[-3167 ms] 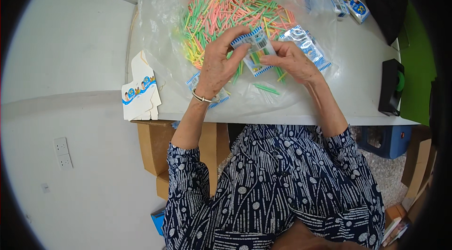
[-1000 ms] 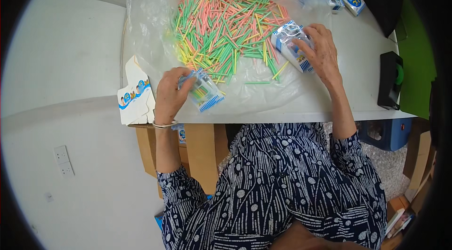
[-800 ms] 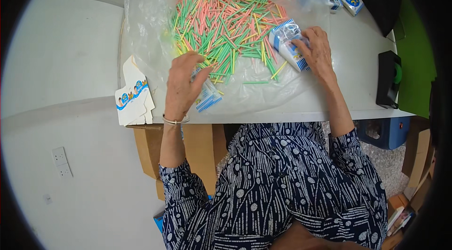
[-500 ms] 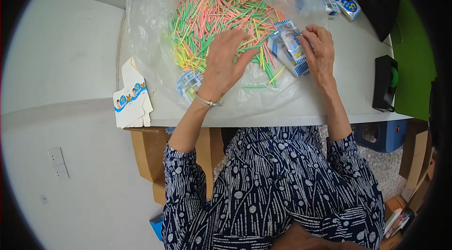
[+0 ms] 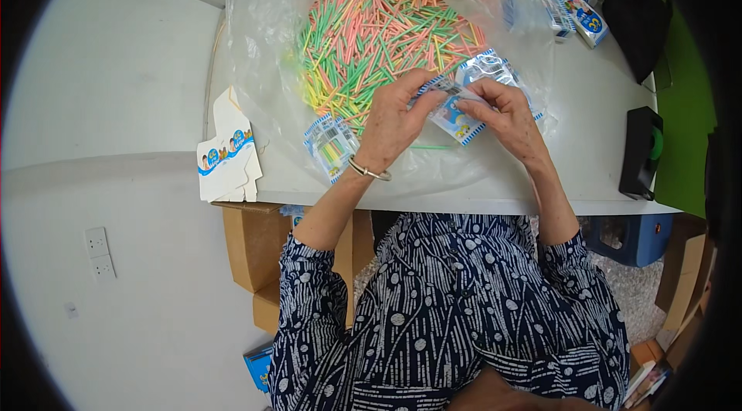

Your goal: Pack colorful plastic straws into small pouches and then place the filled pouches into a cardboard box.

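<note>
Between both hands I hold a small blue-and-white plastic packet (image 5: 456, 119) by its upper edge, over the near right part of the stick pile. My left hand (image 5: 398, 117) is closed, thumb and fingers pinching the packet's left corner. The thumb and fingers of my right hand (image 5: 504, 115) pinch its right side. Behind the right hand lie more blue-and-white packets (image 5: 488, 64), partly covered. Thin pink, green, yellow and orange sticks (image 5: 379, 40) fill a clear plastic bag (image 5: 263, 47). Beside my left wrist a packet with sticks inside (image 5: 332, 146) lies on the bag.
Folded white printed cards (image 5: 229, 156) lie at the table's left edge. A black tape dispenser (image 5: 640, 152) stands at the right. Small packs (image 5: 585, 18) and a black bag (image 5: 635, 13) are at the far right. Below the table is a cardboard box (image 5: 251, 245).
My right hand has brought a packet leftward from the stack. The left hand has moved right and closed on that packet's other side.
</note>
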The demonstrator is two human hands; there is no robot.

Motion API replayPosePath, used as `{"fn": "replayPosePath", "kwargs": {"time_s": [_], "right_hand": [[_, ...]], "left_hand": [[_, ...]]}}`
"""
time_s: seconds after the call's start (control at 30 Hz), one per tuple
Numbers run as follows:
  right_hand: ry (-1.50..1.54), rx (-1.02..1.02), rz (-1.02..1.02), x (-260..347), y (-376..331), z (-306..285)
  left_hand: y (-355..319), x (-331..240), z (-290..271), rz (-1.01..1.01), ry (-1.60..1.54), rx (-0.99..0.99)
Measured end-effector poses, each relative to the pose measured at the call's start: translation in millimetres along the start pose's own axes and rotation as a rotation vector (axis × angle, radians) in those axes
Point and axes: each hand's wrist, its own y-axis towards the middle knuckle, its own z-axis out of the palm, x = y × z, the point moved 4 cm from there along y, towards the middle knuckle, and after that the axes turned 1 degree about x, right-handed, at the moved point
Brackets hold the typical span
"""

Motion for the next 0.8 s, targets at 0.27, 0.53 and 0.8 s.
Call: {"fn": "replayPosePath", "kwargs": {"time_s": [0.27, 0.53, 0.8], "right_hand": [[-0.161, 0.041, 0.000, -1.1, -3.9, 7.3], [-0.226, 0.067, -0.108, 2.5, -3.2, 15.7], [-0.323, 0.330, -0.143, -8.3, -7.8, 44.2]], "left_hand": [[-18.7, 6.4, 0.2, -0.051, 0.053, -0.079], [-14.9, 11.1, -12.1, 0.017, 0.108, -0.033], [6.0, 22.6, -61.1, 0.309, 1.055, 0.084]]}}
